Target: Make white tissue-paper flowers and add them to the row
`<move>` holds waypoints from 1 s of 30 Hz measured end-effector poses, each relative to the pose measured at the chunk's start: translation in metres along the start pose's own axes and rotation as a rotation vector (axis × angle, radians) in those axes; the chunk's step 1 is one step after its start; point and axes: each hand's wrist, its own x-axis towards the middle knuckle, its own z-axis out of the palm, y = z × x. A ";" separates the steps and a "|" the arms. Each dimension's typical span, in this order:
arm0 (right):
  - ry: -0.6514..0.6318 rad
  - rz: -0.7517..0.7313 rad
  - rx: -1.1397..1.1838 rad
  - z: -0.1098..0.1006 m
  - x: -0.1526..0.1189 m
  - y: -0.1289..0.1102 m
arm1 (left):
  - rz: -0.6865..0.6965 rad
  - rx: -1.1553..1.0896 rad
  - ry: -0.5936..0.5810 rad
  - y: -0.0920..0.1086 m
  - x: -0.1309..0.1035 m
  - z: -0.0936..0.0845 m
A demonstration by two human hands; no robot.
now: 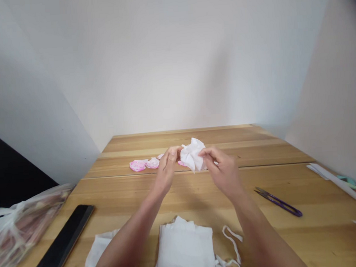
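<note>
Between my two hands is a crumpled, ruffled piece of thin white cloth or paper, held up a little above the table. My left hand has its fingers curled at the piece's left edge; its fingertips are partly hidden behind it. On the other side, my right hand pinches the piece between thumb and forefinger. Behind my left hand lie pink-and-white ruffled pieces in a row, partly covered by the hand. A stack of white sheets rests between my forearms at the near edge.
Purple thread snips lie on the wooden table at right. White twisted strips sit beside the stack. A black phone and a filled plastic bag are at left. White strips line the right edge.
</note>
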 end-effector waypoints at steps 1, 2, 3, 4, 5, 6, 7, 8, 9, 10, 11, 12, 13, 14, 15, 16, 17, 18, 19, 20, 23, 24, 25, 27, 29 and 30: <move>-0.024 -0.050 -0.023 -0.001 0.000 0.001 | 0.005 0.023 0.007 0.000 0.000 0.000; -0.043 -0.091 -0.037 -0.001 0.000 0.001 | 0.008 0.036 0.011 0.000 0.001 0.000; -0.057 -0.118 -0.047 -0.001 0.000 0.001 | 0.007 0.034 0.008 0.000 0.002 0.000; -0.065 -0.134 -0.052 -0.002 0.001 0.001 | 0.002 0.018 -0.002 0.000 0.002 0.000; -0.068 -0.141 -0.057 -0.002 0.001 0.000 | -0.005 -0.007 -0.017 0.001 0.003 0.001; -0.070 -0.143 -0.063 -0.001 0.001 0.000 | -0.012 -0.029 -0.035 0.001 0.003 0.001; -0.072 -0.142 -0.069 -0.001 0.001 -0.001 | -0.017 -0.042 -0.050 0.001 0.004 0.002; -0.076 -0.137 -0.074 -0.001 0.001 -0.002 | -0.018 -0.040 -0.056 0.001 0.004 0.002; -0.082 -0.132 -0.076 0.000 0.001 -0.003 | -0.013 -0.025 -0.055 0.000 0.003 0.002; -0.089 -0.127 -0.075 0.000 0.001 -0.003 | -0.003 -0.003 -0.049 0.000 0.003 0.002; -0.097 -0.120 -0.070 0.000 0.001 -0.004 | 0.010 0.021 -0.043 -0.001 0.003 0.002; -0.107 -0.114 -0.063 0.000 0.001 -0.005 | 0.024 0.042 -0.039 -0.001 0.002 0.002; -0.116 -0.109 -0.055 0.000 0.001 -0.005 | 0.037 0.061 -0.038 -0.002 0.002 0.001; -0.124 -0.104 -0.047 -0.001 0.000 -0.006 | 0.050 0.078 -0.039 -0.002 0.002 0.001; -0.131 -0.099 -0.042 -0.001 0.000 -0.007 | 0.062 0.094 -0.042 -0.002 0.001 0.001; -0.136 -0.094 -0.039 -0.001 0.000 -0.007 | 0.071 0.110 -0.043 -0.001 0.001 0.001; -0.139 -0.090 -0.040 -0.001 0.000 -0.008 | 0.079 0.128 -0.044 -0.001 0.001 0.001; -0.140 -0.084 -0.041 -0.001 0.000 -0.008 | 0.087 0.147 -0.045 0.000 0.000 0.001; -0.141 -0.077 -0.044 -0.001 0.000 -0.009 | 0.094 0.166 -0.047 0.000 0.000 0.001; -0.145 -0.069 -0.047 -0.001 0.000 -0.009 | 0.099 0.184 -0.050 0.001 0.000 0.002; -0.154 -0.050 -0.047 0.000 0.000 -0.008 | 0.105 0.210 -0.057 0.002 0.000 0.002; -0.152 -0.048 -0.048 0.000 0.000 -0.008 | 0.097 0.189 -0.059 0.002 0.000 0.002; -0.147 -0.047 -0.049 0.000 0.000 -0.007 | 0.085 0.148 -0.059 0.001 0.001 0.002; -0.143 -0.043 -0.052 0.000 0.000 -0.007 | 0.037 0.031 -0.049 -0.001 0.002 0.002; -0.145 -0.037 -0.048 0.000 0.000 -0.006 | -0.025 -0.065 -0.026 -0.003 0.004 0.002; -0.147 -0.035 -0.043 0.000 0.000 -0.006 | -0.053 -0.090 -0.016 -0.003 0.005 0.002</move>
